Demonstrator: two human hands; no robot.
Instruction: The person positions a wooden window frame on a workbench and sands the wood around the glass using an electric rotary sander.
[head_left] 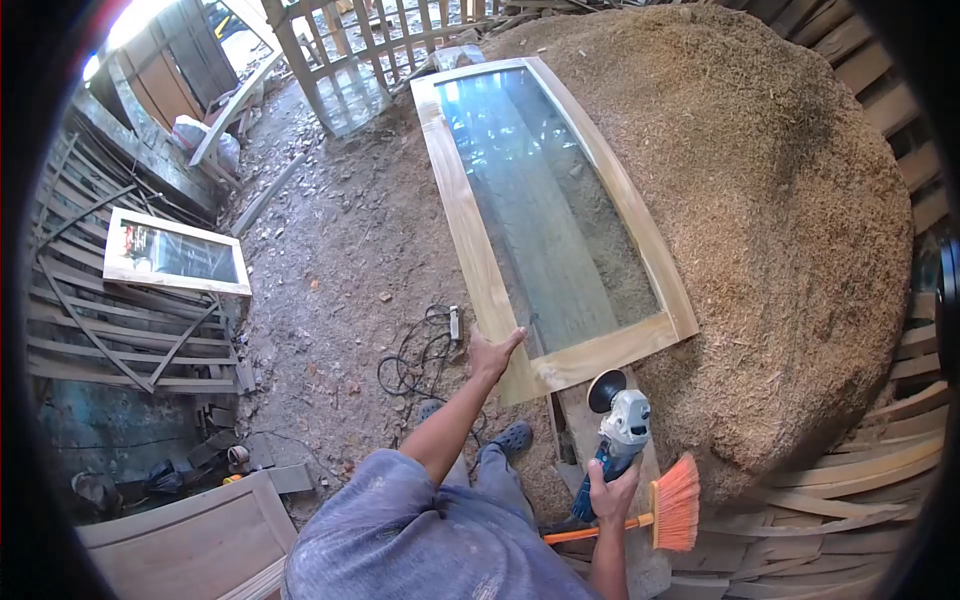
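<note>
A long wooden frame (459,195) with a glass pane (550,215) lies in front of me, its near end close to my body. My left hand (491,354) grips the frame's near left edge, with the thumb over the wood. In my right hand (611,490) is a blue and grey angle grinder (624,428), held by its body. The grinder's round disc (606,391) is just off the frame's near edge. Below the grinder, an orange broom (676,503) lies across a board (650,560).
A sawdust heap (770,230) rises along the right. Cables (415,365) and a power socket (454,323) lie on the ground left of the frame. A smaller glazed frame (120,262) leans at the left, and a wooden panel (190,540) sits at the lower left.
</note>
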